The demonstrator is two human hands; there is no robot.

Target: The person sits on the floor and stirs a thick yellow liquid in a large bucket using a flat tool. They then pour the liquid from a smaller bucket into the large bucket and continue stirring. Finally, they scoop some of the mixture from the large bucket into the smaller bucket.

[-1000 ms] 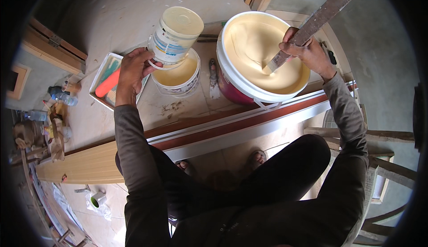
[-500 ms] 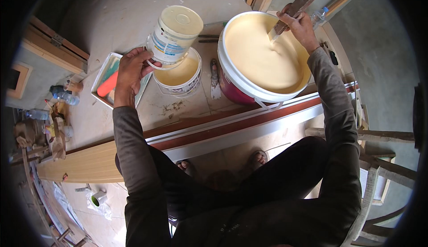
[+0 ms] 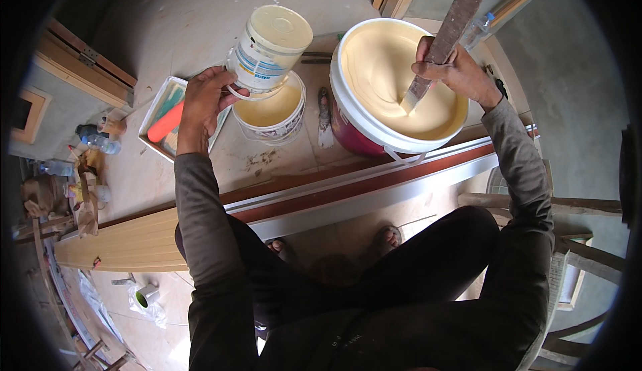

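My right hand (image 3: 465, 78) grips a dark wooden stick (image 3: 460, 22). The stick's lower end dips into cream-coloured paint (image 3: 371, 80), which swirls inside a large bucket (image 3: 349, 100) with a white rim and dark pink side. With its fingers closed at the rim, my left hand (image 3: 204, 103) holds a small white bucket (image 3: 271, 56) tilted upside down. Below that one stands an open bucket (image 3: 273, 132) with cream paint in it; whether the two touch is hard to tell. The small bucket's mouth faces away from view.
A paint tray (image 3: 160, 93) with an orange-red roller (image 3: 165, 122) lies left of the buckets. Between them rests a scraper (image 3: 325, 118). Long boards (image 3: 361, 190) run across in front of my feet. Plastic bottles (image 3: 100, 143) stand at far left; wooden legs (image 3: 592, 257) rise at right.
My right hand and the stick have come nearer to me through the paint, leaving fresh swirls. My left hand still holds the small bucket tipped, barely shifted.
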